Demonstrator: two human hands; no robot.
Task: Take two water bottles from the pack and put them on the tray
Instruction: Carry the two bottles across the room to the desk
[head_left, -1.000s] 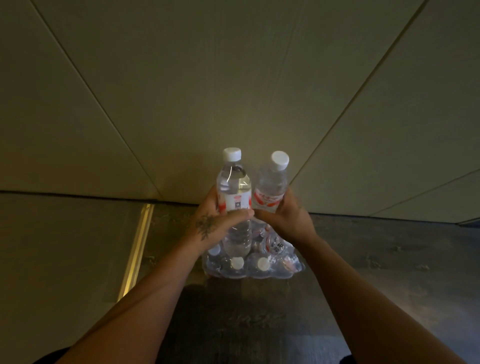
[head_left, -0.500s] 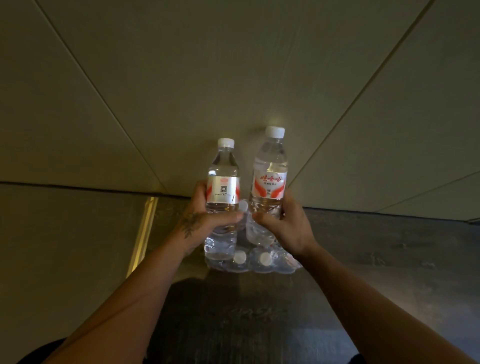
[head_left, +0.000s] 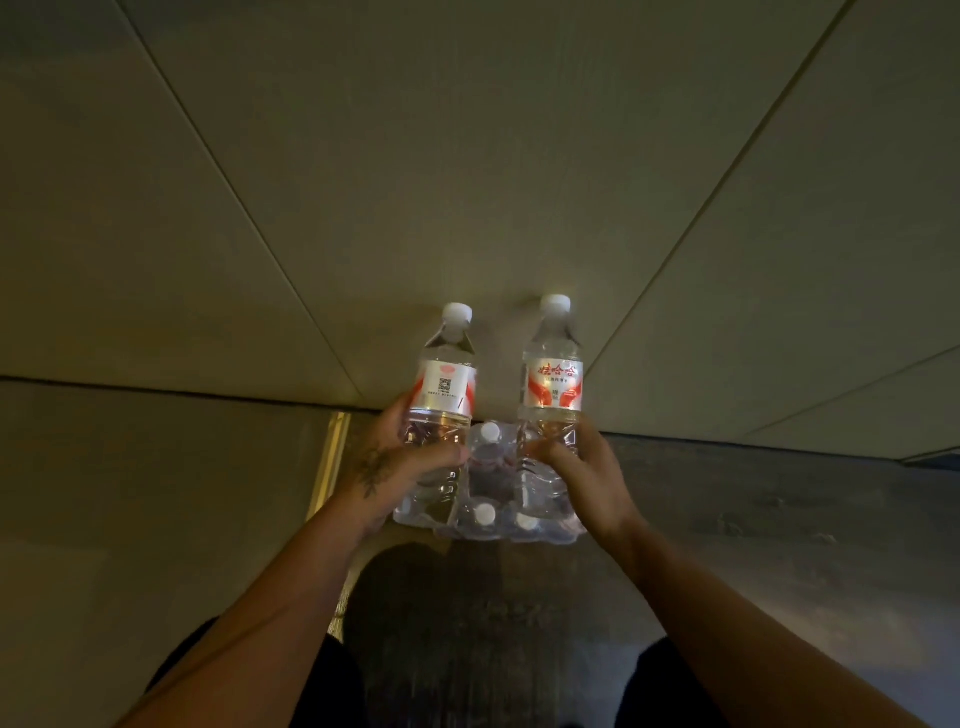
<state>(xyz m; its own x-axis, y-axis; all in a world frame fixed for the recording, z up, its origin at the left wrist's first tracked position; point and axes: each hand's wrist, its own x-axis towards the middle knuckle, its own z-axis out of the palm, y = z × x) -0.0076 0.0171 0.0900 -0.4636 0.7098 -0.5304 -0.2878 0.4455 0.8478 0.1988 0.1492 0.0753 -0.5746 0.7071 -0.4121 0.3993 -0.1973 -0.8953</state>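
I hold two clear water bottles upright above the pack, each with a white cap and a red-and-white label. My left hand (head_left: 400, 467) grips the lower half of the left bottle (head_left: 444, 384). My right hand (head_left: 582, 473) grips the lower half of the right bottle (head_left: 552, 379). A gap separates the two bottles. Below and between my hands the shrink-wrapped pack (head_left: 498, 499) sits on the dark floor against the wall, with several capped bottles inside. No tray is in view.
A beige panelled wall (head_left: 467, 182) rises right behind the pack. A brass strip (head_left: 330, 462) runs along the floor to the left, beside a paler floor area (head_left: 156, 493). Dark wood-grain floor (head_left: 779, 545) stretches to the right and towards me.
Both bottles have come up out of the pack and moved apart, the left one leftwards and the right one rightwards. My hands have kept their grip throughout.
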